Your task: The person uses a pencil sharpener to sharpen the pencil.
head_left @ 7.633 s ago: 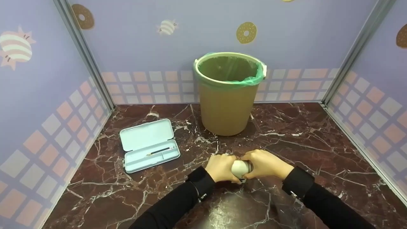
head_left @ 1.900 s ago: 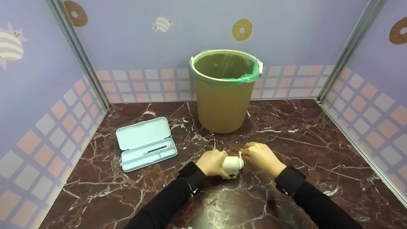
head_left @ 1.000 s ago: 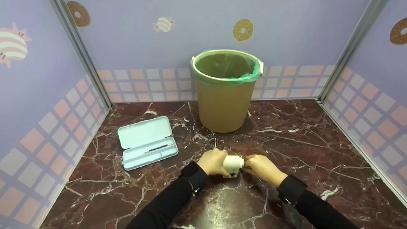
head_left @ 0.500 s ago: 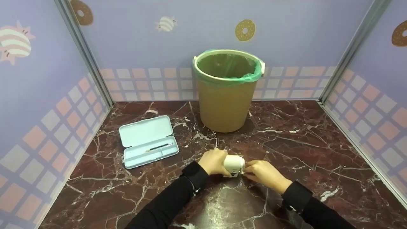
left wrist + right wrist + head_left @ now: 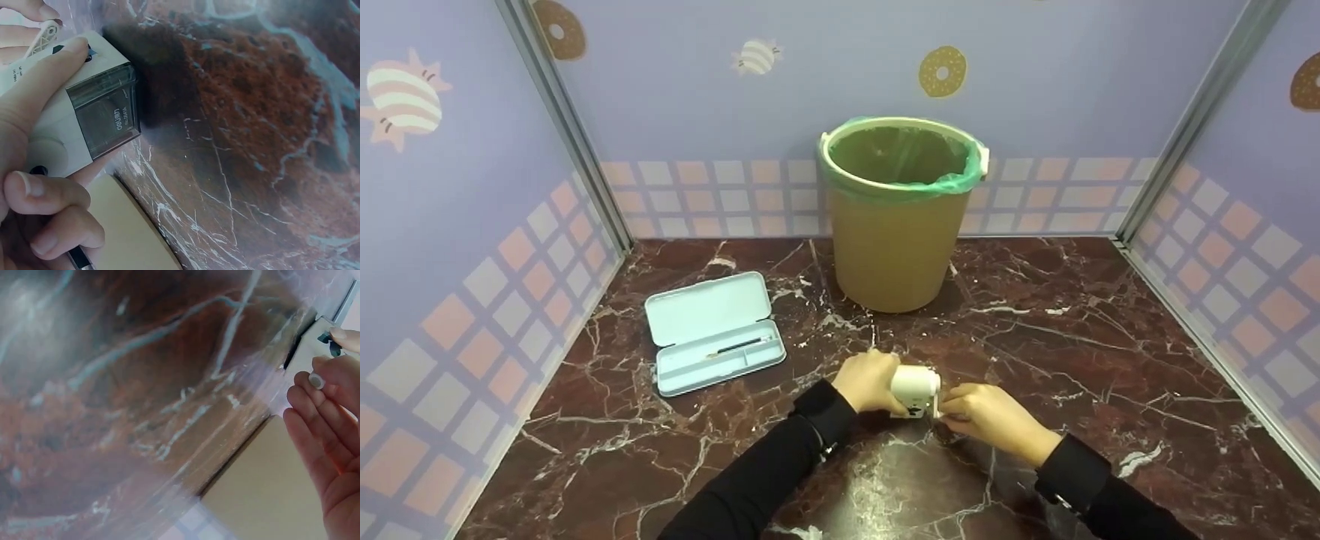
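Note:
A small white pencil sharpener (image 5: 913, 381) with a hand crank lies between both hands over the marble surface. My left hand (image 5: 868, 381) grips its body from the left, thumb laid along it in the left wrist view. There, a dark transparent shavings drawer (image 5: 109, 115) faces the camera, and a dark stick with a silver band (image 5: 80, 258) shows below the curled fingers. My right hand (image 5: 994, 420), at the sharpener's right end, pinches the knob (image 5: 316, 381) of the white crank arm (image 5: 43, 38) between thumb and fingers.
A light blue pencil case (image 5: 706, 309) stands unfolded at the left, a thin dark pencil-like stick (image 5: 741, 346) in its tray. Behind the hands is a tall tan bin (image 5: 894, 255) with a green liner (image 5: 956, 182). Patterned panels (image 5: 682, 75) wall in the back and sides.
Both hands were close around the sharpener at first. Later my right hand is on the crank and has swung from the far side down to the near side; my left hand keeps its grip.

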Tool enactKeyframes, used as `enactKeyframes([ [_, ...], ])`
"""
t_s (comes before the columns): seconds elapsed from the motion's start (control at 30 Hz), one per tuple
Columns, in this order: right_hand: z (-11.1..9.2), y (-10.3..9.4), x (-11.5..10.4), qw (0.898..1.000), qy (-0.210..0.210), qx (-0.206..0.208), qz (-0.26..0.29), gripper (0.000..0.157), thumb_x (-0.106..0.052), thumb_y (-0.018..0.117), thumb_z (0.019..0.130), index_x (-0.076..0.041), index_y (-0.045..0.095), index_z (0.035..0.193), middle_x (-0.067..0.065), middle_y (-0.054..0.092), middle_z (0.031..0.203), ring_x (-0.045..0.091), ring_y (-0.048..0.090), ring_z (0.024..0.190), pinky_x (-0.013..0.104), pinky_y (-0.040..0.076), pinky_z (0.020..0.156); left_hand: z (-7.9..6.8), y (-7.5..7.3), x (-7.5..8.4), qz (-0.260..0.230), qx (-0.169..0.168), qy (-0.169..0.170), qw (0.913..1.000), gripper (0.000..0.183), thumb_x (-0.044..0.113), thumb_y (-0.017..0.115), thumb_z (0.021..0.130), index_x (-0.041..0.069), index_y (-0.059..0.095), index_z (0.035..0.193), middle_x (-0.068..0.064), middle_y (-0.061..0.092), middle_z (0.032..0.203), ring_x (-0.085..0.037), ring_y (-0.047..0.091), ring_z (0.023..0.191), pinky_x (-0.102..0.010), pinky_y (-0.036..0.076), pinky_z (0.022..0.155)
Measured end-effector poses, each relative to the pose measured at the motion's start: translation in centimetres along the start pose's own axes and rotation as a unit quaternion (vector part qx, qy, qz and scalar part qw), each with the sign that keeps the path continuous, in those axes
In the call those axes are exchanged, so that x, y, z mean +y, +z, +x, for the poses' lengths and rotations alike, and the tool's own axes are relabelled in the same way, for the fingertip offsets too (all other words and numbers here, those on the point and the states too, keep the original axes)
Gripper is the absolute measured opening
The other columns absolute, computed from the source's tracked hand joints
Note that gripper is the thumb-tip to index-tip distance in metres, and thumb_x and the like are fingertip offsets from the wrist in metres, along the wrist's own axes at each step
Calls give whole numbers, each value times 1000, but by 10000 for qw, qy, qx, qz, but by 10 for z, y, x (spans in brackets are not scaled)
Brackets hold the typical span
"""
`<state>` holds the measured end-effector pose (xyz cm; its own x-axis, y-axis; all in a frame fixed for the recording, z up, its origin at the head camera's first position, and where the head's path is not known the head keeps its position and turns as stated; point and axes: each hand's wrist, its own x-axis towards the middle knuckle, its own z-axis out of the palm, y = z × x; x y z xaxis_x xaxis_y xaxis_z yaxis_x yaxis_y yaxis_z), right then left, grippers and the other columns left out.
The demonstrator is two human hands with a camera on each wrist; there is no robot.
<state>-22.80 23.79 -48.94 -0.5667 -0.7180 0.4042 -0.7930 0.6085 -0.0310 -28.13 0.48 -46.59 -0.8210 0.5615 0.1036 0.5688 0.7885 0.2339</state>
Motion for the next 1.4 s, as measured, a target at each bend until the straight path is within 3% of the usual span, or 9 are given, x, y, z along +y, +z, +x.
enactKeyframes([
  [0.17,1,-8,-4,9998,-122,160,-96,14,-10,85,77,-11,79,90,0,73,87,13,70,76,27,59,68,0,-1,0,3,12,-38,10000,51,41,96,61,10,71,94,-6,75,89,-23,70,77,-35,58,65],
  [0.37,1,-11,-5,9978,-396,512,-169,16,-17,88,75,-15,72,80,-5,67,79,6,62,67,22,52,60,-1,-1,0,55,-38,-34,10000,54,43,96,61,10,71,95,-6,75,89,-24,71,77,-38,59,66],
  [0.7,6,-22,-7,9981,-454,367,-220,15,-15,86,75,-14,74,83,-3,71,83,10,66,72,25,55,63,1,-3,-1,-40,-118,-37,9999,54,41,97,59,10,70,95,-5,75,89,-22,69,76,-36,58,66],
  [1.17,6,-33,-8,9962,-543,537,-423,17,-15,86,72,-15,74,84,-4,71,81,8,65,70,23,53,60,3,-3,2,144,-222,93,9996,53,42,96,60,10,70,94,-5,75,88,-21,70,75,-35,58,65],
  [1.4,11,-36,-7,9912,-762,747,-783,19,-11,87,70,-12,77,86,-2,72,80,9,66,70,23,54,59,2,-6,1,202,-261,138,9994,52,41,95,62,10,71,95,-5,76,89,-21,71,77,-36,59,67],
])
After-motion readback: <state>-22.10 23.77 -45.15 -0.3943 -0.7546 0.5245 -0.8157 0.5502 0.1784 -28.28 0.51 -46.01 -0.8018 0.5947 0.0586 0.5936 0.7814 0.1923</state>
